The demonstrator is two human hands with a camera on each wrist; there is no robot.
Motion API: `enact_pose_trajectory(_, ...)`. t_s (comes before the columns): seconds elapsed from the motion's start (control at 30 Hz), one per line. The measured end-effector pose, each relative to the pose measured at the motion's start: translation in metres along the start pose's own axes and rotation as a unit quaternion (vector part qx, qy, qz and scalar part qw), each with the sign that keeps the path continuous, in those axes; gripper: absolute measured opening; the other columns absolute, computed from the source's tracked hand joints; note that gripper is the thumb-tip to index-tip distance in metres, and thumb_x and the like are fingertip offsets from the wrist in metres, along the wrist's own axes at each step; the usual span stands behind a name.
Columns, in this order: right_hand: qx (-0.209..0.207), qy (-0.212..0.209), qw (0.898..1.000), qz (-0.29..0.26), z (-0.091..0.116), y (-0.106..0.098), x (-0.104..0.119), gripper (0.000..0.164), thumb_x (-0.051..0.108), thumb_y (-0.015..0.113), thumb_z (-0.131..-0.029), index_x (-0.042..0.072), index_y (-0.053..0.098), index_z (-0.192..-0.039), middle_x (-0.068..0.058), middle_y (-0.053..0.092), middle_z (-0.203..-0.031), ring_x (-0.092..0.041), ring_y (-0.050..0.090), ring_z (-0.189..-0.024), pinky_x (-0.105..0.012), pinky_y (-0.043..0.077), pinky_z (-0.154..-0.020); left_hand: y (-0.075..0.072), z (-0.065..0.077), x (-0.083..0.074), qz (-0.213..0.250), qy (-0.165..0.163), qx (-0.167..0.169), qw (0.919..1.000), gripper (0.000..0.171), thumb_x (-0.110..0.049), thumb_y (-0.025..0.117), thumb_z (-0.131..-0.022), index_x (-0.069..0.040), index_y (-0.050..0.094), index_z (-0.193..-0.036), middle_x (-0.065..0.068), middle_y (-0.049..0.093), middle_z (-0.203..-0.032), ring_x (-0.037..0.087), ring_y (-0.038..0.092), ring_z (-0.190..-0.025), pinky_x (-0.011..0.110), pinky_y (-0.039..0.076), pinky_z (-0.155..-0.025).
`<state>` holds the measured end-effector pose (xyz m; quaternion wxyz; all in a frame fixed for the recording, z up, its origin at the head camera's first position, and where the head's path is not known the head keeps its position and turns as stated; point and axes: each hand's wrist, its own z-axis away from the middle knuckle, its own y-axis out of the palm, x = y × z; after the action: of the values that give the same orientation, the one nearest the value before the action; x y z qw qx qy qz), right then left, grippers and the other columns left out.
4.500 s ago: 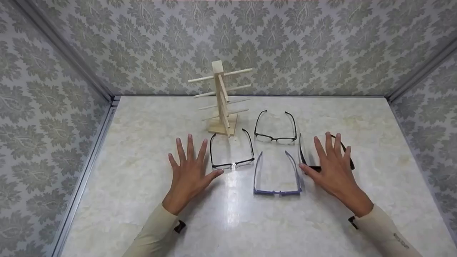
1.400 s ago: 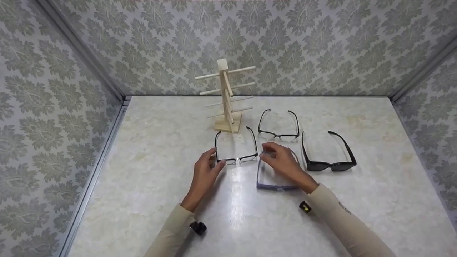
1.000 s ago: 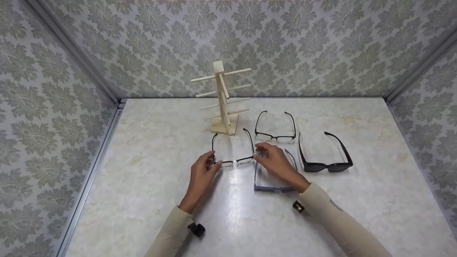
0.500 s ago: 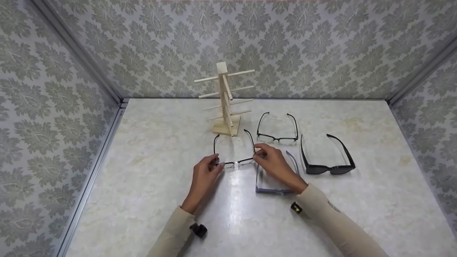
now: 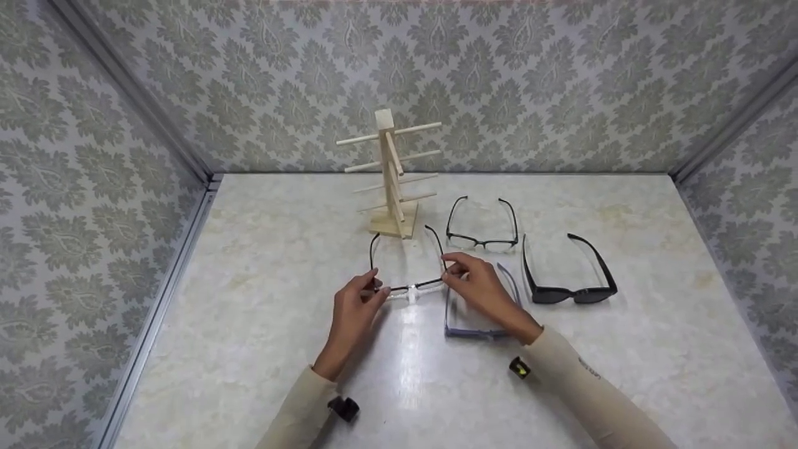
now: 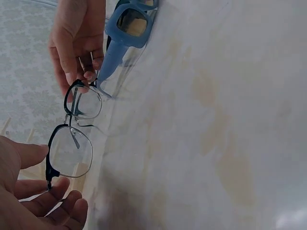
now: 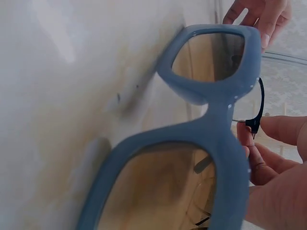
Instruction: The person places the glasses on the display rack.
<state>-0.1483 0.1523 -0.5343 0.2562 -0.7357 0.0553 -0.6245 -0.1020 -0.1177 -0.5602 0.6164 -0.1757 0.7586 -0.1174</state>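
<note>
Both hands hold a pair of eyeglasses [image 5: 429, 284] with black upper rims and clear lenses, arms open and pointing away. The left hand [image 5: 352, 315] pinches its left front corner between thumb and fingers. At the right corner, the right hand [image 5: 489, 293] pinches the frame near the hinge. The left wrist view shows the thin metal lower rims of these eyeglasses [image 6: 47, 160] between the two hands. Blue-framed sunglasses [image 5: 477, 333] lie under the right forearm, partly hidden by it; these sunglasses [image 7: 225, 110] fill much of the right wrist view.
A wooden display stand [image 5: 389, 178] with several pegs rises just behind the held eyeglasses. Other black-framed eyeglasses [image 5: 483, 242] lie to its right. Black sunglasses [image 5: 573, 294] sit farther right on the pale table [image 5: 249, 249]. Patterned walls [image 5: 436, 75] enclose the back and sides.
Both hands, first spread flat over the table, have moved inward to the near eyeglasses. The left took its corner first, then the right; the front now looks slightly tilted.
</note>
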Motion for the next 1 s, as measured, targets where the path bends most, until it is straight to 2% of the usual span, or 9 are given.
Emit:
enact_pose_trajectory(0.17, -0.015, 0.003, 1.000, 0.002, 0.006, -0.004, 0.006, 0.040, 0.004, 0.076, -0.102, -0.006, 0.070, -0.140, -0.007, 0.080, -0.101, -0.018, 0.069, -0.096, -0.026, 0.052, -0.082, -0.002, 0.003, -0.008, 0.017, 0.007, 0.000, 0.9998, 0.043, -0.001, 0.080, -0.100, 0.014, 0.068, -0.139, 0.018, 0.075, -0.109, 0.032, 0.077, -0.100, 0.036, 0.066, -0.086)
enact_pose_trajectory(0.37, -0.029, 0.014, 0.999, 0.008, 0.009, -0.008, 0.013, 0.040, 0.007, 0.077, -0.102, 0.000, 0.072, -0.141, -0.003, 0.080, -0.101, -0.017, 0.069, -0.100, -0.026, 0.051, -0.083, -0.004, 0.004, -0.020, 0.014, 0.015, -0.006, 0.9998, 0.045, -0.002, 0.080, -0.100, 0.012, 0.068, -0.141, 0.019, 0.075, -0.111, 0.029, 0.076, -0.099, 0.040, 0.065, -0.089)
enact_pose_trajectory(0.77, -0.039, -0.006, 0.999, 0.012, 0.002, -0.013, 0.024, 0.038, 0.006, 0.076, -0.101, 0.000, 0.074, -0.138, -0.006, 0.080, -0.101, -0.021, 0.069, -0.099, -0.023, 0.051, -0.083, -0.008, -0.004, -0.028, 0.000, 0.033, -0.023, 0.9992, 0.043, -0.001, 0.081, -0.099, 0.010, 0.070, -0.139, 0.018, 0.076, -0.110, 0.026, 0.075, -0.093, 0.042, 0.065, -0.088)
enact_pose_trajectory(1.0, -0.036, -0.005, 0.999, 0.012, -0.003, -0.014, 0.028, 0.038, 0.007, 0.077, -0.101, 0.001, 0.074, -0.139, -0.005, 0.081, -0.101, -0.022, 0.070, -0.102, -0.024, 0.052, -0.086, -0.011, -0.008, -0.031, 0.004, 0.022, -0.024, 0.9994, 0.043, -0.001, 0.081, -0.100, 0.009, 0.070, -0.140, 0.020, 0.075, -0.113, 0.025, 0.074, -0.094, 0.041, 0.065, -0.089)
